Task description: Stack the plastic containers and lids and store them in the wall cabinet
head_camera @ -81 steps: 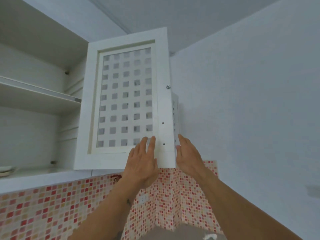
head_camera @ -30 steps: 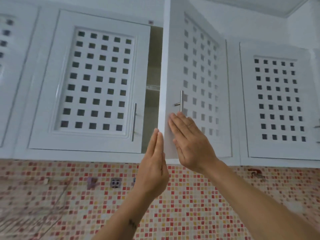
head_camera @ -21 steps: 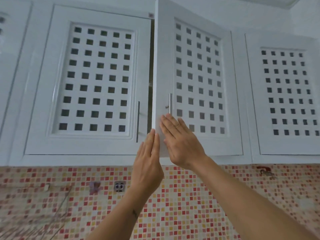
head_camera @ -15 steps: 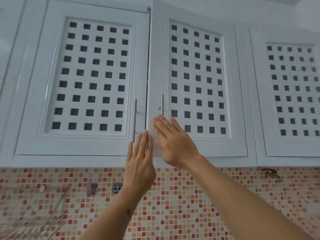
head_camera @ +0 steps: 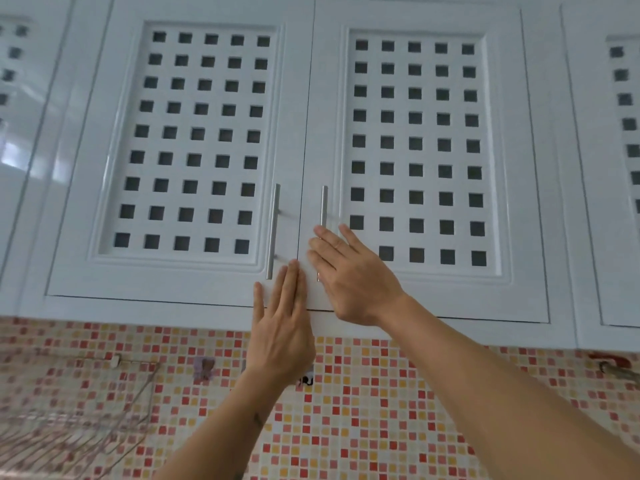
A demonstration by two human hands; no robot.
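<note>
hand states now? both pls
Left hand: open, flat, holding nothing, at the door seam.
Right hand: open, flat on the right cabinet door, holding nothing.

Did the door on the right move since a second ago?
Yes. The right door swung shut toward the left door; the dark gap between them is gone. Right hand lies flat on it.
</note>
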